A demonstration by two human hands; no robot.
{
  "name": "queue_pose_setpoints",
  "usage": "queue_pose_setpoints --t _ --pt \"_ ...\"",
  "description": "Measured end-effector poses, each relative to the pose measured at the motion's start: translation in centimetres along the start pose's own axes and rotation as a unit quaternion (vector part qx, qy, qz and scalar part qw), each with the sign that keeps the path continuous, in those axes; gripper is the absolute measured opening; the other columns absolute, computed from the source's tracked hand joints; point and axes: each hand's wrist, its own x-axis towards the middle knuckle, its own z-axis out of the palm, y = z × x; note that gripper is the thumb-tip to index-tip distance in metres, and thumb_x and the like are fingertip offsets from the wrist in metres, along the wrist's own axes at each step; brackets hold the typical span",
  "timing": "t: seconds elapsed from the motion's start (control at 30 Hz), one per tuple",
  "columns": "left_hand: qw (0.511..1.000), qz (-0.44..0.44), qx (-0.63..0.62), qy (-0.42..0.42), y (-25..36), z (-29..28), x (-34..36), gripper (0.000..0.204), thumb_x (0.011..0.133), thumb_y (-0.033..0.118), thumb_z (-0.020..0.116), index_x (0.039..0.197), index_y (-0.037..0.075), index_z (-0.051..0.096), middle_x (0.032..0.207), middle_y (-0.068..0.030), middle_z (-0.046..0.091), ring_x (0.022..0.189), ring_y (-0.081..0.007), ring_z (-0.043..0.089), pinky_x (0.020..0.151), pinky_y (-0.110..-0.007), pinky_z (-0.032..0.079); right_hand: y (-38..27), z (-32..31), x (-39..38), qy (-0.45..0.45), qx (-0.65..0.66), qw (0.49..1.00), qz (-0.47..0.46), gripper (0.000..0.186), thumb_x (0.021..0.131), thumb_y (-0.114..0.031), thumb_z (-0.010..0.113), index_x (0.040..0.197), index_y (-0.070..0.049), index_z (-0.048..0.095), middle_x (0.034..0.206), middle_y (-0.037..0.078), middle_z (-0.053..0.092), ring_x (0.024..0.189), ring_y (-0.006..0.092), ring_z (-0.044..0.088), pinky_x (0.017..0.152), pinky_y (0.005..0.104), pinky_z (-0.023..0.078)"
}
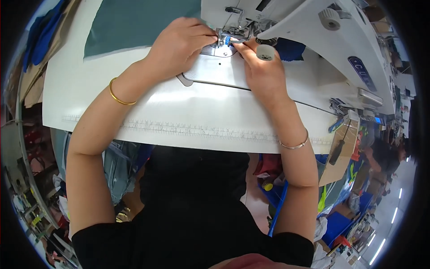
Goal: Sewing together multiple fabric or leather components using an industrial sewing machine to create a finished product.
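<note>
Both my hands are up at the presser foot (233, 35) of a white sewing machine (309, 22). My left hand (179, 47) comes in from the left, its fingers closed together with the tips beside the foot. From the other side my right hand (265, 74) reaches in, thumb and forefinger drawn together close to the needle area. Between the fingertips shows a small bright blue piece (227, 40) under the machine's light. What each hand pinches is too small or hidden to name. Green-grey cloth (134, 29) lies beyond my left hand.
A dark blue cloth (290, 49) lies under the machine arm. A printed ruler scale (201, 131) runs along the table's (179, 112) near edge. At the right edge are a screwdriver (337, 151) and a cardboard piece (333, 170). Blue cloth (45, 36) hangs far left.
</note>
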Motion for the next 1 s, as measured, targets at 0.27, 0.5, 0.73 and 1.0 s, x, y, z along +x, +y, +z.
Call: queue_pose_setpoints --t 0.27,0.5,0.73,1.0 --pt "0.993 -0.098 0.051 -0.047 0.1 0.4 -0.7 0.035 0.093 0.010 0.066 0.126 0.002 0.069 0.133 -0.0112 0.068 0.131 -0.0285 0.058 0.112 -0.041 0.044 -0.1 -1.2 -0.5 -0.037 0.010 0.999 0.038 0.033 0.089 0.001 0.062 0.120 -0.009 0.072 0.125 0.009 0.070 0.112 0.0310 0.065 0.102 0.0430 0.051" --pt "0.996 -0.021 0.049 -0.071 3.4 -1.4 -2.7 0.036 0.094 0.006 0.066 0.129 0.003 0.068 0.139 -0.0094 0.066 0.131 -0.0285 0.059 0.105 -0.043 0.048 -2.4 -4.6 -3.4 -0.086 0.023 0.996 0.029 0.041 0.089 0.000 0.060 0.128 -0.007 0.070 0.137 0.014 0.066 0.132 0.0310 0.059 0.110 0.0432 0.047" --pt "0.995 0.008 0.022 -0.094 7.6 -3.2 -4.7 0.036 0.087 0.003 0.067 0.123 0.002 0.070 0.136 -0.0106 0.067 0.128 -0.0302 0.061 0.100 -0.044 0.052 -6.8 -7.5 -7.5 -0.111 0.014 0.993 0.045 0.042 0.087 -0.002 0.062 0.129 -0.007 0.069 0.139 0.014 0.064 0.132 0.0327 0.058 0.111 0.0450 0.047" --pt "0.993 0.019 -0.015 -0.114 11.5 -5.4 -6.5 0.035 0.081 0.000 0.067 0.116 -0.002 0.072 0.132 -0.0132 0.069 0.124 -0.0325 0.063 0.096 -0.045 0.053 -11.0 -9.9 -10.8 -0.110 0.038 0.992 0.042 0.042 0.085 -0.007 0.070 0.127 -0.006 0.069 0.136 0.014 0.065 0.126 0.0324 0.060 0.104 0.0453 0.051"
